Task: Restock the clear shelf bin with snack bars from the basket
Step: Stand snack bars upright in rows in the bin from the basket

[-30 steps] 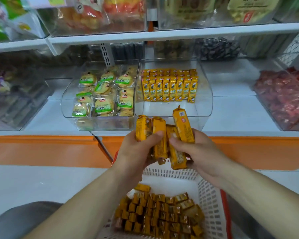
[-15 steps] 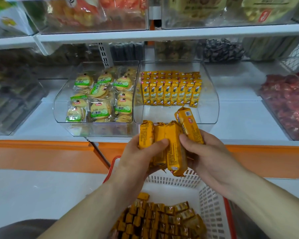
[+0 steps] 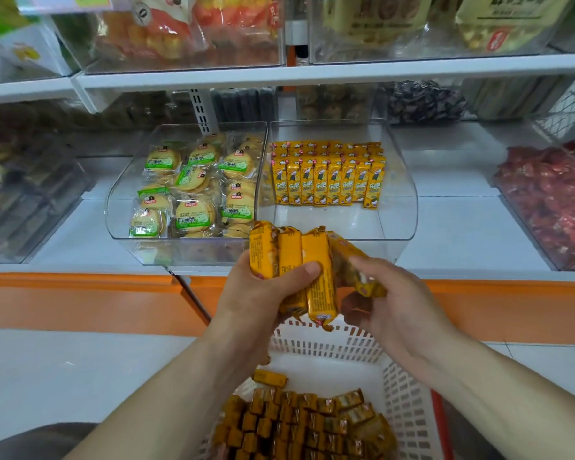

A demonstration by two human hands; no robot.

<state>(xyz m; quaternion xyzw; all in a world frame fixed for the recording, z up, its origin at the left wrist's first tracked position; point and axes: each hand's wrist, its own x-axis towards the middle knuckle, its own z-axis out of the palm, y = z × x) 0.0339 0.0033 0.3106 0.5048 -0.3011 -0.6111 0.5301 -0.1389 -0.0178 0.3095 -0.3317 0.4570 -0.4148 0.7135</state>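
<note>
The left hand [image 3: 266,293] grips three yellow snack bars [image 3: 317,277] side by side. Its thumb presses across their fronts and its fingers curl behind them. The right hand [image 3: 395,303] holds a fourth bar [image 3: 352,260], fingers [image 3: 367,265] wrapped round it. This bar leans rightward, its top end touching the third bar. That makes four bars in hand, held above the far rim of the basket [image 3: 346,346] and just in front of the shelf's front edge.

The clear bin [image 3: 402,207] sits on the white shelf [image 3: 462,227], up against that front edge near the middle. Inside it, eight bars [image 3: 327,182] stand upright in one row toward the back wall. A second row shows behind them, only its tops visible, so its count cannot be told.

The one white basket, with its red rim, is below the hands. A heap of the same bars [image 3: 299,426] fills its near part, too many and too overlapped to count. A single bar [image 3: 269,376] lies apart from the heap at its far side.

A second clear bin [image 3: 120,207] touches the first on its left and holds round biscuit packets [image 3: 193,214] with green labels, overlapping too much to count surely. Toward the shelf's right end, a third bin holds red-wrapped sweets [image 3: 551,200].
</note>
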